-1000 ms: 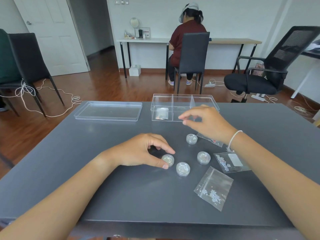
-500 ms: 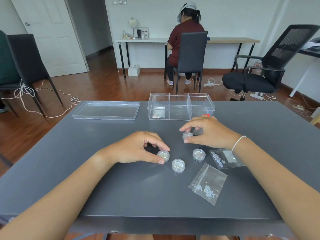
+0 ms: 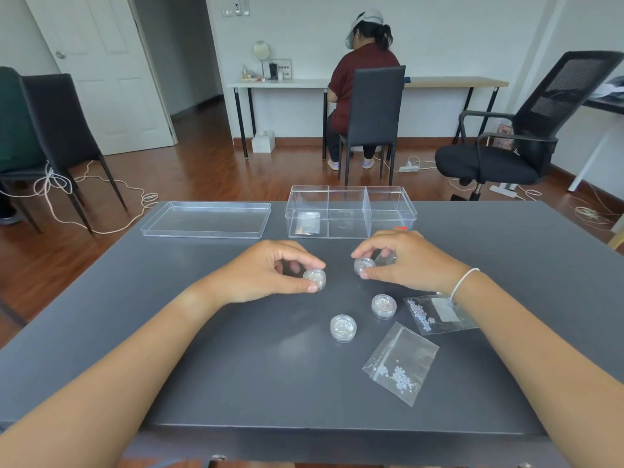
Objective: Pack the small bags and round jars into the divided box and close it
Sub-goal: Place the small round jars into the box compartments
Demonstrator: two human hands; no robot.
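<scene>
We observe both hands over the grey table [image 3: 135,298], each clamped on a round jar. The left hand [image 3: 266,270] pinches one jar [image 3: 314,278] between thumb and forefinger. The right hand [image 3: 401,260] pinches a second jar [image 3: 364,265] the same way; a small clear bag [image 3: 386,258] shows under its fingers, though we cannot tell whether it is held. We cannot tell whether either jar is lifted or resting on the table.

Two further jars stand on the table, one near the centre [image 3: 343,327] and one [image 3: 383,306] to its right. Two bags of beads lie flat, one [image 3: 439,314] partly beneath the right wrist, another [image 3: 400,363] nearer the table's front edge.

The divided box [image 3: 349,212] stands open at the far edge; its left compartment contains one small bag [image 3: 308,223]. The lid [image 3: 206,219] lies apart, to the box's left.
</scene>
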